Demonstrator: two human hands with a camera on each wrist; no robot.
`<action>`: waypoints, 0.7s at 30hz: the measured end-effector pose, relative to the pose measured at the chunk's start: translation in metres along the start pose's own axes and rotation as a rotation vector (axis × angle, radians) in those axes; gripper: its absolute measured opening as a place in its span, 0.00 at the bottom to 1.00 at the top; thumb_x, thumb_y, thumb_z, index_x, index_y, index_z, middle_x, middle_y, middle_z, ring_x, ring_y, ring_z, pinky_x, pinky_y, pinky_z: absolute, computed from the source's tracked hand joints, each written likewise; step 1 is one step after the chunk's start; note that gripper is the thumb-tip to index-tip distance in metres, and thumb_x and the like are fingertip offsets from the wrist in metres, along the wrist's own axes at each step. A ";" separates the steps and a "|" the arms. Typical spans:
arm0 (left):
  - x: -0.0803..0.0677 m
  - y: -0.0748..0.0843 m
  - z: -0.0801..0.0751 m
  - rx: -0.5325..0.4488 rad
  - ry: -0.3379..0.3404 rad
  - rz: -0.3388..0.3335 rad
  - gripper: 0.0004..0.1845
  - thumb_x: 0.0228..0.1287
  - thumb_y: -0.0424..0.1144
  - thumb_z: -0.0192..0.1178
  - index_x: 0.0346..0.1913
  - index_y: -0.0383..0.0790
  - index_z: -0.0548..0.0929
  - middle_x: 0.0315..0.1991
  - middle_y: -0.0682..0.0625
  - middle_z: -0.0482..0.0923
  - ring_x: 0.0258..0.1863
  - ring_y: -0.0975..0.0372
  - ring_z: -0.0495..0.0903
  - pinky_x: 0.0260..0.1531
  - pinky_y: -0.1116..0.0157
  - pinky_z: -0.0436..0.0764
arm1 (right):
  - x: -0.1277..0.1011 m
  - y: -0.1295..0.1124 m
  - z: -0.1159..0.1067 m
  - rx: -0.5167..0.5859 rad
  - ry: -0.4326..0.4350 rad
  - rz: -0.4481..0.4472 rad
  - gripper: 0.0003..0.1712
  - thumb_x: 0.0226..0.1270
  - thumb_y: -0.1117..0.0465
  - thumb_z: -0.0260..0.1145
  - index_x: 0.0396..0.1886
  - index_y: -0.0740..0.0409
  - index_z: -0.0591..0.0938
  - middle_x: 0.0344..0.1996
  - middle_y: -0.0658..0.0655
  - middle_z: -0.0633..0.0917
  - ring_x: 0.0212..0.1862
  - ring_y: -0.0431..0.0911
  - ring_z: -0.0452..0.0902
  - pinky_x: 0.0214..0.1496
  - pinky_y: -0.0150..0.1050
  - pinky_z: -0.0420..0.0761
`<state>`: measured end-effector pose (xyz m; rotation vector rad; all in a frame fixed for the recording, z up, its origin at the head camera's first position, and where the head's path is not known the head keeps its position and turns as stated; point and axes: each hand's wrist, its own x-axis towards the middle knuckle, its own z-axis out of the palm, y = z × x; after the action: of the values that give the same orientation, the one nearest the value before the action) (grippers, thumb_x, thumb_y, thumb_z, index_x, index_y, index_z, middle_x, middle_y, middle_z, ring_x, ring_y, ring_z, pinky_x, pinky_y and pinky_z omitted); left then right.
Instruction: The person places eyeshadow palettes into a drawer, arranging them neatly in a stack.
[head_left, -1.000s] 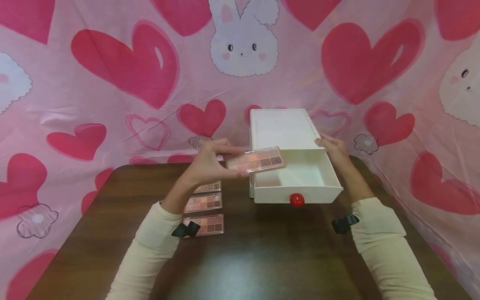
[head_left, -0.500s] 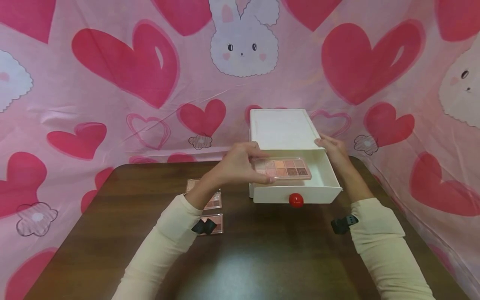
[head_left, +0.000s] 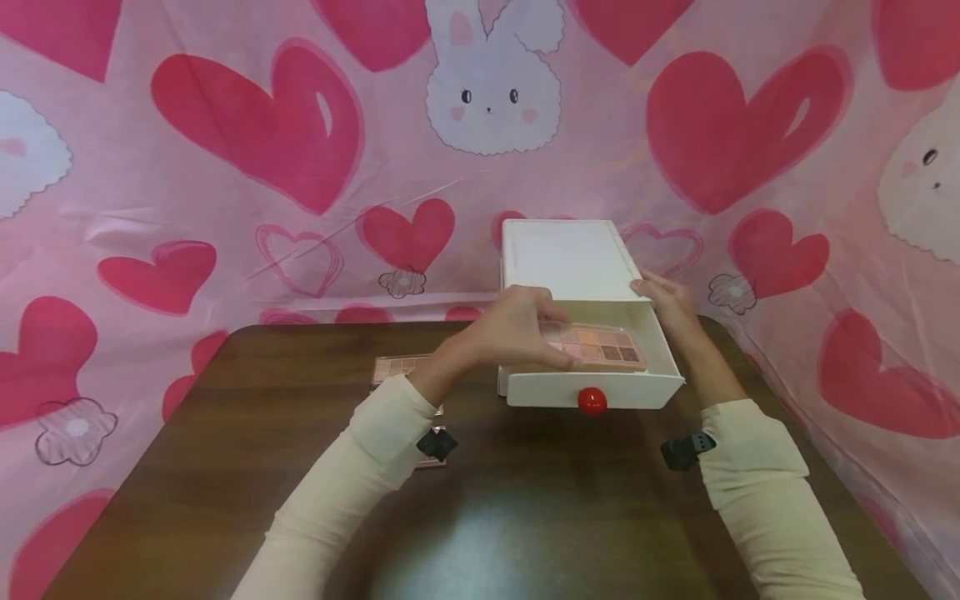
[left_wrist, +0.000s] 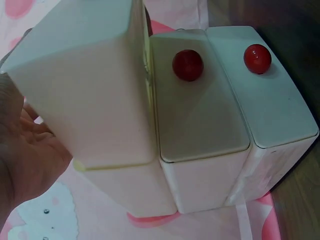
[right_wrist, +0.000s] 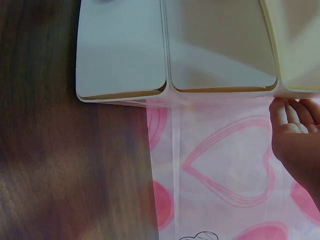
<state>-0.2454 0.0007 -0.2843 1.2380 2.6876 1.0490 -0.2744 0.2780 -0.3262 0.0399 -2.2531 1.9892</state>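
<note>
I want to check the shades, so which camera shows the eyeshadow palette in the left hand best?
The head view: the eyeshadow palette lies face up over the open drawer, its pans visible, pinched by the left hand. Neither wrist view shows the palette, only the white drawer unit and part of a hand.

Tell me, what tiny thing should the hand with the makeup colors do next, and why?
Probably lower the eyeshadow palette a bit more and let go. The left hand pinches it over the open top drawer of the white drawer box, and it looks partly below the drawer's walls. The right hand rests on the box's side, seemingly steadying it.
</note>
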 end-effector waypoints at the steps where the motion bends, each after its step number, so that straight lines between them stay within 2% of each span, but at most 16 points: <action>1: 0.002 0.000 0.001 0.012 -0.008 0.000 0.25 0.47 0.50 0.78 0.49 0.43 0.91 0.30 0.51 0.79 0.32 0.61 0.74 0.30 0.70 0.72 | 0.000 0.000 0.000 0.002 0.000 0.002 0.37 0.73 0.56 0.57 0.77 0.65 0.61 0.27 0.28 0.84 0.33 0.26 0.81 0.36 0.25 0.83; 8: 0.010 0.007 0.008 0.167 -0.030 0.012 0.24 0.48 0.55 0.78 0.44 0.44 0.92 0.34 0.53 0.83 0.33 0.63 0.76 0.31 0.72 0.72 | -0.001 0.000 0.001 0.013 0.007 -0.002 0.37 0.72 0.56 0.57 0.76 0.66 0.61 0.26 0.28 0.85 0.32 0.27 0.82 0.36 0.25 0.83; 12: 0.012 0.010 0.011 0.188 -0.046 0.002 0.25 0.50 0.54 0.77 0.47 0.42 0.91 0.36 0.53 0.85 0.34 0.64 0.75 0.30 0.73 0.72 | -0.002 0.000 0.001 0.020 0.003 -0.005 0.37 0.73 0.56 0.57 0.77 0.65 0.61 0.27 0.29 0.85 0.32 0.27 0.82 0.36 0.25 0.83; 18: 0.016 0.014 0.017 0.190 -0.099 0.051 0.19 0.56 0.51 0.75 0.42 0.40 0.91 0.21 0.54 0.77 0.23 0.65 0.68 0.21 0.74 0.64 | -0.003 0.000 0.002 0.028 0.004 -0.014 0.36 0.72 0.57 0.57 0.76 0.65 0.61 0.28 0.28 0.85 0.33 0.27 0.81 0.36 0.25 0.83; 21: 0.018 0.015 0.019 0.202 -0.128 0.056 0.18 0.58 0.51 0.75 0.42 0.40 0.91 0.18 0.54 0.74 0.19 0.66 0.65 0.19 0.75 0.61 | -0.002 0.000 0.002 0.038 0.001 -0.019 0.36 0.73 0.58 0.57 0.76 0.66 0.61 0.28 0.29 0.85 0.33 0.27 0.82 0.36 0.25 0.84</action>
<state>-0.2428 0.0312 -0.2858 1.3665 2.7281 0.6892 -0.2726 0.2761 -0.3268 0.0641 -2.2063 2.0220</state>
